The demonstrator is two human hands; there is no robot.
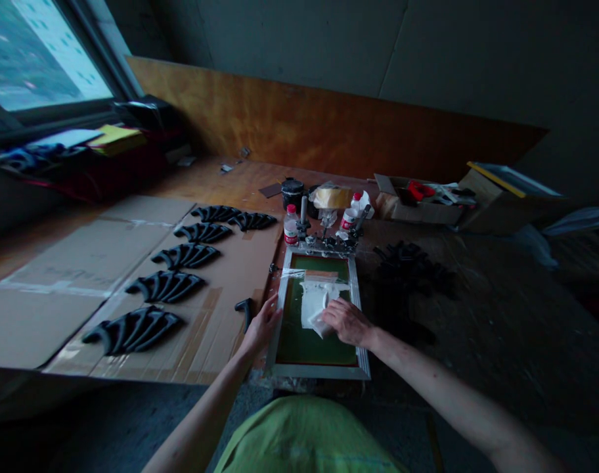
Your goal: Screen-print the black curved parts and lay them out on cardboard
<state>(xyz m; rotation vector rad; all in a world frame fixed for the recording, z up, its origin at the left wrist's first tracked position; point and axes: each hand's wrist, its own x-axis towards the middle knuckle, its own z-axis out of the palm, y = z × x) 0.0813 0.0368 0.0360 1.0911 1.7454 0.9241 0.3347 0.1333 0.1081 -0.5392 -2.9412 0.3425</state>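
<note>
A silk-screen printing frame [364, 361] with a metal rim and green mesh lies in front of me, fixed to a hinge clamp [324, 244] at its far end. My left hand [263, 325] grips the frame's left rail, its fingers partly hidden. Over the mesh, my right hand [346, 320] is closed on a pale, flat scraper-like piece [323, 315], mostly covered by the fingers. White ink or paste [310, 303] spreads on the mesh beside it. A single black curved part [245, 310] lies left of my left hand.
Rows of black curved parts [166, 286] lie on cardboard [92, 263] at the left. Behind the frame stand bottles [290, 226] and a black tub [292, 194]. More black parts [412, 266] pile up at the right, near an open box [422, 207].
</note>
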